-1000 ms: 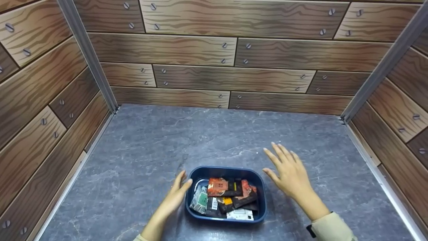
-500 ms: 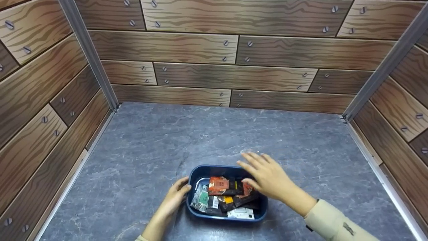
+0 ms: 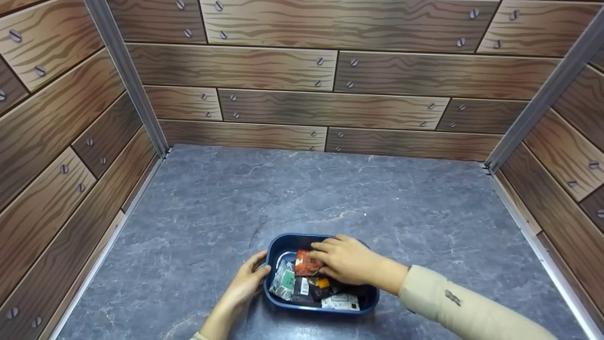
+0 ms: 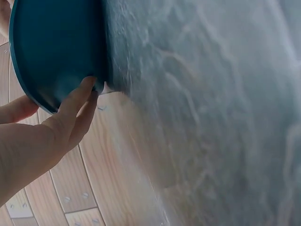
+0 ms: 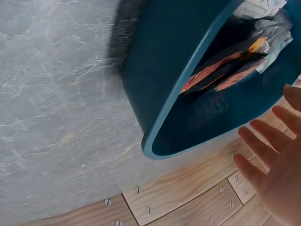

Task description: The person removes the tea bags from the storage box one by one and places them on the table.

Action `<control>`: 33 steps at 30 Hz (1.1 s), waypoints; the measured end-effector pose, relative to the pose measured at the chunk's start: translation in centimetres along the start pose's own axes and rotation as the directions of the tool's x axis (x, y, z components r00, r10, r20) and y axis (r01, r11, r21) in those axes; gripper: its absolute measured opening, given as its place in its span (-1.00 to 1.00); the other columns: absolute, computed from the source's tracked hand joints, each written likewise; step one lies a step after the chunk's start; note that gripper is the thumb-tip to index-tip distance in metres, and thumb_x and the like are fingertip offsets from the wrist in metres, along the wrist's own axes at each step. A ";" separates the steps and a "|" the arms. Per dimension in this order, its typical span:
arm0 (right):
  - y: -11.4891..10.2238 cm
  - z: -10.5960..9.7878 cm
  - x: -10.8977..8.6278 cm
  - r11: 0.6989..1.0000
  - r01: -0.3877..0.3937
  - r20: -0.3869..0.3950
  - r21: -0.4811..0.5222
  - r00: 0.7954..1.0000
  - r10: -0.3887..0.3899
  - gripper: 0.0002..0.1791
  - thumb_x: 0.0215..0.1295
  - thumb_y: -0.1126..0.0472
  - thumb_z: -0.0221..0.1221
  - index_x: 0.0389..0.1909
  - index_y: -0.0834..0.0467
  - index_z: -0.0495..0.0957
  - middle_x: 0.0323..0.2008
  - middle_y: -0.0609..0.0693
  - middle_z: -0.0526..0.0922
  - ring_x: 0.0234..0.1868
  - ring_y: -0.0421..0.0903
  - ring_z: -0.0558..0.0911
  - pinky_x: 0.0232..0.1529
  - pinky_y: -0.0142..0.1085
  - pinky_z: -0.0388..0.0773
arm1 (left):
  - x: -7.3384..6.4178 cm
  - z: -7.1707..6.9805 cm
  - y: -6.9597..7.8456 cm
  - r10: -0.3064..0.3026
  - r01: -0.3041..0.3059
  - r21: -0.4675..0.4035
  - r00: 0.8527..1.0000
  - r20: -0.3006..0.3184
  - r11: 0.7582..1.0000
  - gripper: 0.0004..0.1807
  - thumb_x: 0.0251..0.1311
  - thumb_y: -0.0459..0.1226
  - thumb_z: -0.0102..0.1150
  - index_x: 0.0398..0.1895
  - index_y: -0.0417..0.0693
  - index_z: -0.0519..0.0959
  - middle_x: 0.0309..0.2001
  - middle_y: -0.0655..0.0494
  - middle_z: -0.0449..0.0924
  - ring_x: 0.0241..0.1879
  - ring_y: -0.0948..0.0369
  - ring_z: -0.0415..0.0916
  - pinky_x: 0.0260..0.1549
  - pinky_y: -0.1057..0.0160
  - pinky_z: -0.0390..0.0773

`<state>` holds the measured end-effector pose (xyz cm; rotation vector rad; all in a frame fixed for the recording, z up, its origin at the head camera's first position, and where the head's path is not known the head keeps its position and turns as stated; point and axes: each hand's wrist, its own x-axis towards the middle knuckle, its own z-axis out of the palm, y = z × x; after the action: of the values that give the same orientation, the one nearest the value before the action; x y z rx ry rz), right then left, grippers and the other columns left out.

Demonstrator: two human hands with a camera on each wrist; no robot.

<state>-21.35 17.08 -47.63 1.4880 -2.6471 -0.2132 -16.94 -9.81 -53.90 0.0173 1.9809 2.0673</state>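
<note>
A dark blue plastic bin (image 3: 321, 310) stands on the table with several flat packets inside. My left hand (image 3: 246, 282) holds its left end; in the left wrist view the thumb is at the rim and the fingers (image 4: 77, 106) lie along the outer wall. Over the bin's right half reaches my right hand (image 3: 351, 259), its fingertips above a red and black packet (image 3: 304, 262). The right wrist view shows that hand's fingers (image 5: 265, 136) spread and holding nothing. A clear packet with a green label (image 3: 286, 282) leans at the left, and a white packet (image 3: 339, 301) lies in front.
A grey marbled tabletop (image 3: 264, 189) spreads around the bin. Wood-patterned panels close it in at the back (image 3: 273, 108), the left (image 3: 42, 156) and the right (image 3: 561, 156), with metal posts (image 3: 127, 85) in the corners.
My right hand has come in from beside the bin, moving left and down over the packets. My left hand has closed in on the bin's left end. The bin stays nearly in place.
</note>
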 end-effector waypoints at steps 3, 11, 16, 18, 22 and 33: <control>0.0 0.3 0.7 1.000 0.028 0.021 0.006 0.999 -0.028 -0.54 0.37 -0.01 0.19 0.24 0.03 0.54 0.13 0.01 0.63 0.07 -0.03 0.61 0.07 -0.14 0.57 | 0.0 -0.1 0.1 0.003 -0.003 -0.001 1.000 0.001 1.000 -0.40 0.41 -0.41 -0.07 0.43 -0.49 0.08 0.41 -0.46 0.11 0.10 -0.14 0.52 0.03 -0.01 0.61; -0.6 1.2 1.9 0.990 0.095 0.064 -0.100 0.994 -0.089 -0.62 0.23 -0.06 0.28 0.03 -0.01 0.63 -0.13 -0.10 0.71 -0.21 -0.10 0.65 -0.24 -0.25 0.58 | 0.0 0.0 0.1 -0.012 0.012 -0.022 1.000 -0.008 1.000 -0.39 0.39 -0.40 -0.04 0.43 -0.48 0.09 0.41 -0.46 0.11 0.11 -0.15 0.51 0.05 -0.02 0.59; -1.0 1.7 2.6 0.982 0.117 0.041 -0.148 0.993 -0.112 -0.68 0.22 -0.05 0.28 -0.06 -0.01 0.63 -0.23 -0.10 0.71 -0.32 -0.10 0.66 -0.36 -0.28 0.54 | 0.1 -0.1 0.0 -0.001 0.000 -0.023 1.000 -0.002 1.000 -0.38 0.38 -0.42 -0.04 0.43 -0.50 0.08 0.40 -0.49 0.11 0.16 -0.17 0.46 0.08 -0.04 0.57; -1.1 1.6 2.8 0.982 0.120 0.028 -0.149 0.993 -0.117 -0.72 0.24 -0.02 0.27 -0.09 0.00 0.63 -0.24 -0.11 0.72 -0.36 -0.10 0.65 -0.42 -0.29 0.51 | 0.1 -0.1 -0.1 0.001 -0.001 -0.026 1.000 0.002 1.000 -0.38 0.39 -0.42 -0.04 0.43 -0.50 0.08 0.40 -0.49 0.11 0.17 -0.17 0.46 0.08 -0.03 0.57; -1.1 1.1 3.2 0.987 0.114 -0.003 -0.117 0.993 -0.115 -0.79 0.25 0.03 0.26 -0.18 0.03 0.65 -0.30 -0.11 0.74 -0.46 -0.10 0.64 -0.47 -0.29 0.51 | 0.2 -0.1 0.0 0.004 -0.004 -0.033 1.000 0.010 0.999 -0.38 0.38 -0.43 -0.03 0.43 -0.50 0.08 0.40 -0.49 0.11 0.17 -0.21 0.45 0.08 -0.04 0.57; -0.7 0.3 3.5 0.992 0.125 -0.004 -0.018 0.992 -0.125 -0.90 0.21 0.11 0.33 -0.33 0.01 0.63 -0.48 -0.15 0.70 -0.56 -0.14 0.60 -0.56 -0.25 0.53 | 0.0 -0.1 0.1 0.001 -0.001 -0.031 1.000 0.003 1.000 -0.40 0.38 -0.43 -0.04 0.42 -0.49 0.10 0.39 -0.47 0.14 0.09 -0.10 0.53 0.02 0.01 0.61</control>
<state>-22.63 13.73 -47.97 1.6484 -2.5428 -0.2412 -16.98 -9.91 -53.80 0.0148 1.9473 2.0967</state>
